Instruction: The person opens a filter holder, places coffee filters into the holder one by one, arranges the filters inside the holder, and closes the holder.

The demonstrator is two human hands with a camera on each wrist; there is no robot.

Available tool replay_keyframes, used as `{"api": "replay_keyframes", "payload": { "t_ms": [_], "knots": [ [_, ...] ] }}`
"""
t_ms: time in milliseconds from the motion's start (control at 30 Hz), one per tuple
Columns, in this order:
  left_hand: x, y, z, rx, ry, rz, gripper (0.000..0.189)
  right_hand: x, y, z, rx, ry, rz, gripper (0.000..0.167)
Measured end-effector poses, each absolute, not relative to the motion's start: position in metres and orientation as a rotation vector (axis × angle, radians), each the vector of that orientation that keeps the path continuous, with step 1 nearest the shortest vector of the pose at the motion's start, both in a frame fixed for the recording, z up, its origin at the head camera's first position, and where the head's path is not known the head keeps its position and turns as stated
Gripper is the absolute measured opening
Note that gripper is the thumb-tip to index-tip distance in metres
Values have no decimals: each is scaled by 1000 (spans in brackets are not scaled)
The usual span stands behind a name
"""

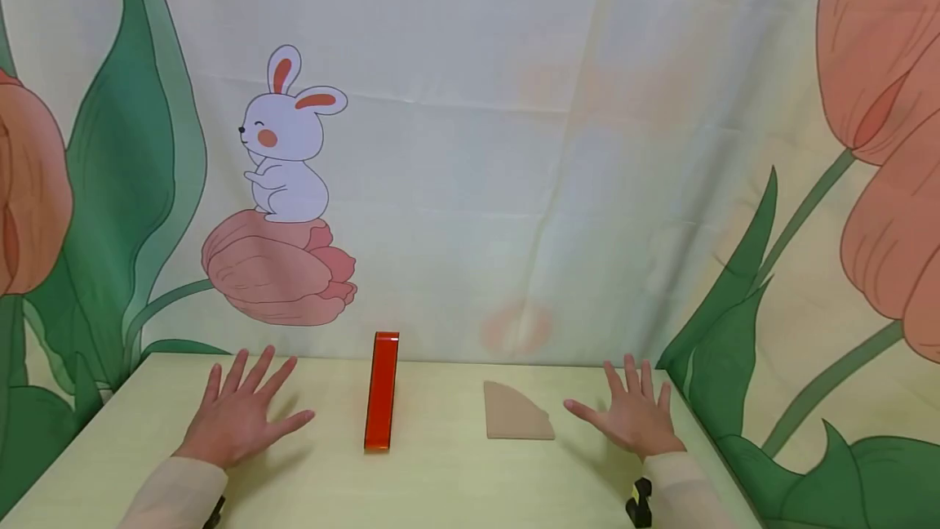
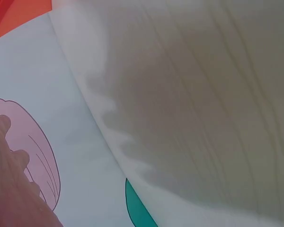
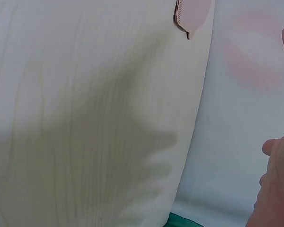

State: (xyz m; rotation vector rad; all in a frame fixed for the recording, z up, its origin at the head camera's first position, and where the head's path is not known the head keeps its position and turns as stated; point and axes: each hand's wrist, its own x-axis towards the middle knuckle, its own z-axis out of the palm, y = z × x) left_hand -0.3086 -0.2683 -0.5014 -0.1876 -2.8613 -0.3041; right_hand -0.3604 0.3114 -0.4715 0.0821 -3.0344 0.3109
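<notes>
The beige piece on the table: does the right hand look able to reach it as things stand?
Probably yes: the right hand is spread near the beige piece, and in the head view nothing stands between them. The red bar is on the piece's other side.

No words, labels, brands, numbers or signs could be read on the red bar (image 1: 382, 392), the tan piece (image 1: 517, 415), the worktop (image 1: 433, 484) or the printed cloth (image 1: 455, 145) behind its far edge.
</notes>
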Motion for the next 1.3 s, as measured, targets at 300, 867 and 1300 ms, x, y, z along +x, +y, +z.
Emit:
{"api": "replay_keyframes", "payload": {
  "t_ms": [300,867,1300],
  "knots": [
    [-314,-259,-503,-236,-2830,-363,95,-362,295,-480,128,-2983,374,117],
    [-330,-219,-493,-377,-2855,-737,104,-345,190,-515,396,-2775,994,101],
    [-354,-207,-501,-255,-2822,-1226,105,-335,110,-536,482,-2713,1359,108]
  ]
}}
